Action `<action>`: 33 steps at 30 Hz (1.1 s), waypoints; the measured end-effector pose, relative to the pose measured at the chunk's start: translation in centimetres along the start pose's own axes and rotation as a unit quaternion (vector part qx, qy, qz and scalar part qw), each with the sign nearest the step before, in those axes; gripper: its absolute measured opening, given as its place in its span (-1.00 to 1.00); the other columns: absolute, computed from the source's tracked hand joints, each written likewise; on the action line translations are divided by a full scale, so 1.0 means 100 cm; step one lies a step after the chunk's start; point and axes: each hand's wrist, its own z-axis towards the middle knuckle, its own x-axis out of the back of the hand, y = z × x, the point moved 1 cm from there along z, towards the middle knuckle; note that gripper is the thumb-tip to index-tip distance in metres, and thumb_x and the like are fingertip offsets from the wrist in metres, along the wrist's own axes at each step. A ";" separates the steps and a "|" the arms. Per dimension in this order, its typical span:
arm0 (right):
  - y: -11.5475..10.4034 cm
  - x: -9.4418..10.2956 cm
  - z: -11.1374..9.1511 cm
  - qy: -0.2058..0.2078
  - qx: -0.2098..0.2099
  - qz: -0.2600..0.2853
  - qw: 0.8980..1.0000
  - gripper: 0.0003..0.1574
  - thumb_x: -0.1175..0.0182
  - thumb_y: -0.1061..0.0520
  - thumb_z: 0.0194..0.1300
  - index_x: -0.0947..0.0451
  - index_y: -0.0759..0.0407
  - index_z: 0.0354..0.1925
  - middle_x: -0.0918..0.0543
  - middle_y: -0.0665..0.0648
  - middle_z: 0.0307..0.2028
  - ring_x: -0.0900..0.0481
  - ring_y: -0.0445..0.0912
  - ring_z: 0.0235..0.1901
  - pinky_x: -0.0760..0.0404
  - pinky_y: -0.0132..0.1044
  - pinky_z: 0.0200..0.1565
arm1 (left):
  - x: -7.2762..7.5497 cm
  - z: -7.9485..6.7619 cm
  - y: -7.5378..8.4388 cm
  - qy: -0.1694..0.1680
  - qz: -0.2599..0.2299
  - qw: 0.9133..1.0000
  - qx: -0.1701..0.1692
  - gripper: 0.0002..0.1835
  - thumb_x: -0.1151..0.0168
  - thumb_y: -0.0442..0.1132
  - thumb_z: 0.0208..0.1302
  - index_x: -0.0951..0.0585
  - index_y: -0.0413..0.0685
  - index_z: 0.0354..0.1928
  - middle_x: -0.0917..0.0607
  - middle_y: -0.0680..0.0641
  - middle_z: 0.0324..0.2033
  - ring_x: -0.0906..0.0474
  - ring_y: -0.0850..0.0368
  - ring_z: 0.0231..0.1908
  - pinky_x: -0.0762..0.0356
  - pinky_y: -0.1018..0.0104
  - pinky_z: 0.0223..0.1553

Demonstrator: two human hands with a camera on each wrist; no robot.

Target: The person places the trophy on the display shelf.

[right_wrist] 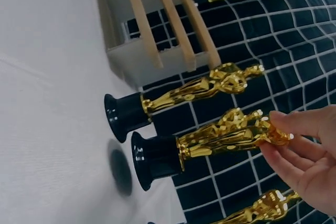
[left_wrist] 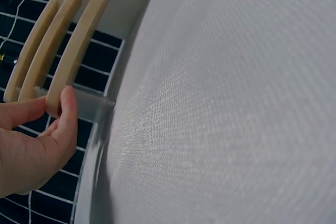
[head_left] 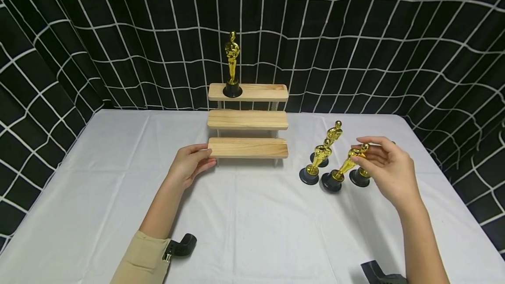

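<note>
A three-tier wooden display shelf (head_left: pixel 247 148) stands at the middle back of the table. My left hand (head_left: pixel 193 161) pinches the left end of its lowest board (left_wrist: pixel 79 51) between thumb and fingers. On the top board, toward the left, a gold statuette trophy (head_left: pixel 232 62) with a black base stands upright. My right hand (head_left: pixel 390 172) pinches another gold statuette trophy (right_wrist: pixel 226 142) by its upper body and head. A dark shadow lies apart from that trophy's black base (right_wrist: pixel 157 156), on the cloth. More gold trophies (head_left: pixel 315 163) stand close around it, one partly behind my right hand.
White cloth (head_left: pixel 252 222) covers the table. Black fabric with a white grid (head_left: pixel 355 47) hangs behind and along both sides. A black wrist device (head_left: pixel 182 245) is on my left sleeve, another (head_left: pixel 380 273) near my right forearm.
</note>
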 end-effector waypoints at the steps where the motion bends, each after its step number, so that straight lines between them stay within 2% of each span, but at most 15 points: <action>1: -0.002 0.001 0.000 0.000 0.004 0.001 1.000 -0.47 -0.44 0.41 0.31 -0.56 0.37 0.21 -0.70 -0.27 -0.17 -0.63 -0.60 -0.23 -0.71 -0.72 -0.14 | 0.000 0.000 0.000 0.000 -0.001 1.000 0.001 -0.47 -0.11 -0.44 0.58 -0.32 -0.49 0.48 -0.55 -0.28 0.03 -0.74 0.21 -0.31 -0.83 0.48 -0.08; 3: -0.006 0.002 0.001 0.001 0.013 0.005 1.000 -0.46 -0.44 0.42 0.30 -0.55 0.38 0.22 -0.63 -0.42 -0.20 -0.64 -0.59 -0.23 -0.71 -0.71 -0.13 | 0.001 0.001 0.000 0.000 -0.002 1.000 0.002 -0.47 -0.11 -0.44 0.58 -0.32 -0.49 0.49 -0.55 -0.27 0.03 -0.74 0.21 -0.32 -0.82 0.48 -0.07; 6: -0.012 0.005 0.005 0.002 0.024 0.010 1.000 -0.44 -0.44 0.45 0.28 -0.53 0.39 0.22 -0.63 -0.48 -0.21 -0.65 -0.59 -0.23 -0.71 -0.71 -0.12 | 0.002 0.001 0.000 0.000 -0.004 1.000 0.000 -0.47 -0.11 -0.45 0.58 -0.32 -0.48 0.49 -0.55 -0.26 0.02 -0.74 0.21 -0.32 -0.82 0.48 -0.06; 21: -0.046 0.024 0.029 0.008 0.044 -0.016 0.999 -0.43 -0.44 0.42 0.30 -0.53 0.35 0.24 -0.61 -0.49 -0.21 -0.63 -0.61 -0.23 -0.65 -0.79 -0.10 | 0.001 0.002 -0.001 -0.003 -0.010 1.000 -0.003 -0.47 -0.11 -0.45 0.58 -0.31 -0.49 0.49 -0.55 -0.26 0.03 -0.74 0.23 -0.34 -0.82 0.49 -0.08; 33: -0.072 0.039 0.050 0.016 0.049 -0.034 0.998 -0.45 -0.45 0.41 0.30 -0.54 0.30 0.22 -0.57 -0.64 -0.29 -0.61 -0.63 -0.23 -0.58 -0.84 -0.08 | 0.002 0.001 -0.001 -0.009 -0.006 1.000 -0.006 -0.47 -0.10 -0.45 0.59 -0.30 -0.50 0.49 -0.53 -0.28 0.06 -0.74 0.22 -0.30 -0.82 0.49 -0.05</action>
